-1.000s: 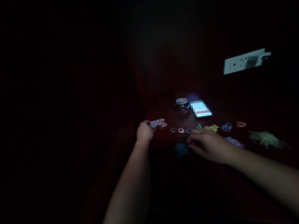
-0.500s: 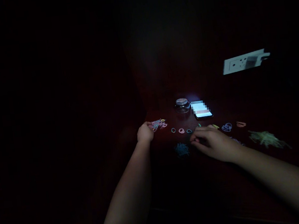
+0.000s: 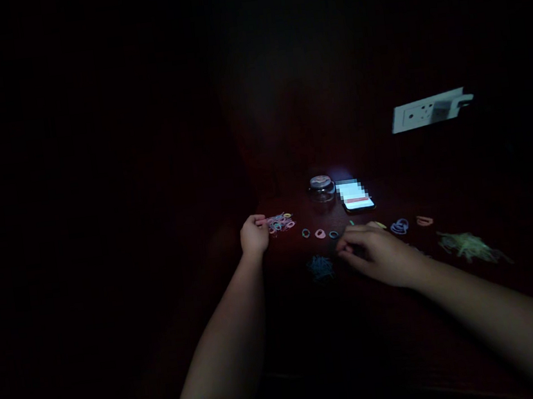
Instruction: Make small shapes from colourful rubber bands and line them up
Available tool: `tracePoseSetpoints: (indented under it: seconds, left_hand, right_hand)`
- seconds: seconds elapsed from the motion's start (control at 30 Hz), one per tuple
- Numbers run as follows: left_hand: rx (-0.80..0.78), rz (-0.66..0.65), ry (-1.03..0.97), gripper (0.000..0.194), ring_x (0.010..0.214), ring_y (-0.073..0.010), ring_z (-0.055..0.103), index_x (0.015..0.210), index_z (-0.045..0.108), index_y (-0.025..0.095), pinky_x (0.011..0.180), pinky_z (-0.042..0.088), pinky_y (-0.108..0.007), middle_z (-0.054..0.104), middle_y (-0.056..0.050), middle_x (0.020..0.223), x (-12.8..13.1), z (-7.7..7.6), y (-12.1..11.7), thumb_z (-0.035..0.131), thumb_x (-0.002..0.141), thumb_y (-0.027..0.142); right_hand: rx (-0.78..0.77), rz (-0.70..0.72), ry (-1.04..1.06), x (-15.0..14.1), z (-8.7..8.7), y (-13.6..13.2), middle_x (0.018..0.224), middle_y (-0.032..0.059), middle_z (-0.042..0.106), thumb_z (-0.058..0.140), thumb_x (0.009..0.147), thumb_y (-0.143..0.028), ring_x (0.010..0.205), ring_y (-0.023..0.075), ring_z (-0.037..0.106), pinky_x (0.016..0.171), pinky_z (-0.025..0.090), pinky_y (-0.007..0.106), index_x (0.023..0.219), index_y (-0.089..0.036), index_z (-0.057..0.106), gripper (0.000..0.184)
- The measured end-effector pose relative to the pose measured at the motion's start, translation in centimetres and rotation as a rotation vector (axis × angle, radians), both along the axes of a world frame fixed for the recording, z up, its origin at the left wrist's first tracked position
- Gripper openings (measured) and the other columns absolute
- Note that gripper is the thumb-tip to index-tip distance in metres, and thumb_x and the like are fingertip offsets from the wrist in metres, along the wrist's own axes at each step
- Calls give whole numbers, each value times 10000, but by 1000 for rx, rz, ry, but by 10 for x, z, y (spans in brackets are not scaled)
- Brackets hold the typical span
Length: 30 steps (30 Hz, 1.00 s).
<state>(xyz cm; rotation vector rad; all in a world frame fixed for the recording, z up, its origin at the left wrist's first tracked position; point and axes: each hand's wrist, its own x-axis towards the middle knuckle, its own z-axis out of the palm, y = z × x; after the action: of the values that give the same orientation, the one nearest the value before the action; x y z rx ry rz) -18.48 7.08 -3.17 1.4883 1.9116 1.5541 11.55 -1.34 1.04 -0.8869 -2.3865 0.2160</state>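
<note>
My left hand (image 3: 254,234) is at the left edge of a mixed pile of small coloured elastic hair bands (image 3: 281,223), its visible fingers stretched towards the pile. My right hand (image 3: 375,254) hovers low over the table with thumb and fingertips pinched together; anything between them is too small and dark to make out. Just left of its fingertips lie a dark teal band (image 3: 334,234), a pink band (image 3: 320,234) and a small dark multicoloured band (image 3: 306,233). A teal heap of bands (image 3: 321,267) lies nearer me. My right hand partly hides a yellow band (image 3: 380,225) behind it.
Behind the bands stand a clear lidded jar (image 3: 322,189) and a lit phone (image 3: 356,195). Purple bands (image 3: 399,226), orange bands (image 3: 424,221) and a pale yellow-green heap (image 3: 471,247) lie to the right. A wall socket (image 3: 425,112) holds a plug. Surroundings are very dark.
My left hand's fingers have drawn back slightly and show more at the pile's edge. My right hand keeps its pinch in nearly the same place. The whole view has shifted slightly.
</note>
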Motion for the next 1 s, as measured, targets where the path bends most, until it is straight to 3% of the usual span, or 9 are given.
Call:
tracePoseSetpoints:
  seconds: [0.4,1.0]
  left_hand:
    - [87,-65,-243,254,659,-136,648,942,659,98,658,528,-253,697,-73,785,4,0,5,699,719,213]
    - [80,-56,-228,217,667,-130,644,938,665,109,667,520,-244,699,-69,810,1,-3,8,654,727,158]
  right_hand:
    - [18,0,-2,1,-2,1,776,3,637,571,848,-223,726,159,583,743,371,345,839,-215,671,101]
    - [3,7,0,2,-1,1,773,5,634,569,849,-220,724,158,581,735,368,336,838,-213,663,95]
